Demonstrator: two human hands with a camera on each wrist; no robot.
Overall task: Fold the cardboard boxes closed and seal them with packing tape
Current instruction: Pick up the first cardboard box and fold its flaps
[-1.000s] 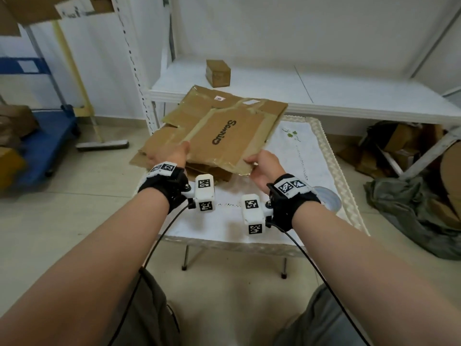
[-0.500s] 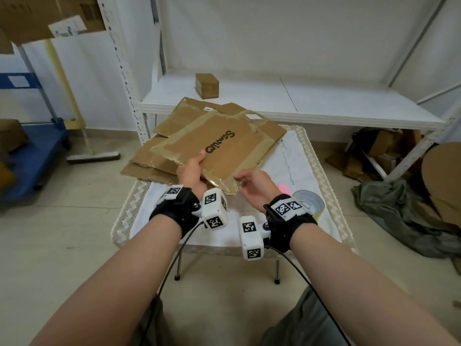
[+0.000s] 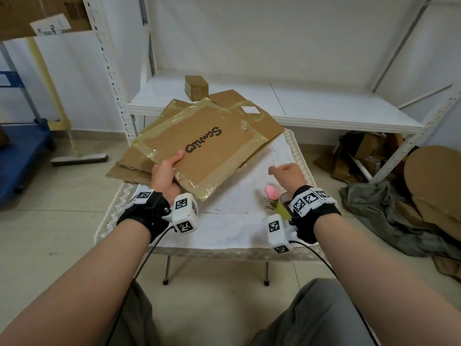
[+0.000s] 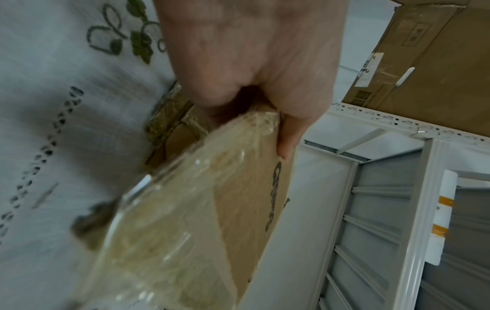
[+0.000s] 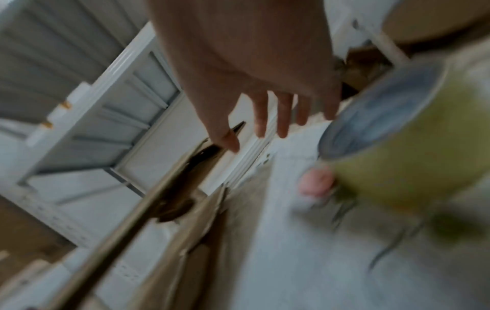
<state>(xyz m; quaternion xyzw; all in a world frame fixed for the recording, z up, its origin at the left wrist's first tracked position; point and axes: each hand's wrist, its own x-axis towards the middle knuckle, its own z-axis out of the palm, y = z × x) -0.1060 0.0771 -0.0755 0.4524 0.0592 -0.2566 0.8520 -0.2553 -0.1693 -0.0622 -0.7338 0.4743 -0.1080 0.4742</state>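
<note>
Left hand [image 3: 164, 176]: grips flattened cardboard box [image 3: 207, 148], thumb on top.
Right hand [image 3: 289, 174]: empty, fingers apparently loosely spread, beside tape roll [image 5: 403, 151].

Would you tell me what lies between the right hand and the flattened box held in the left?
Only bare white tablecloth, as the head view shows; the right hand hangs clear of the box.

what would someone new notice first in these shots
First the flattened cardboard box with dark lettering and shiny tape along its edges, gripped at its near corner by the left hand above a pile of flat cardboard. Next the right hand, open and holding nothing, over the white embroidered tablecloth. A tape roll sits close by its wrist.
</note>
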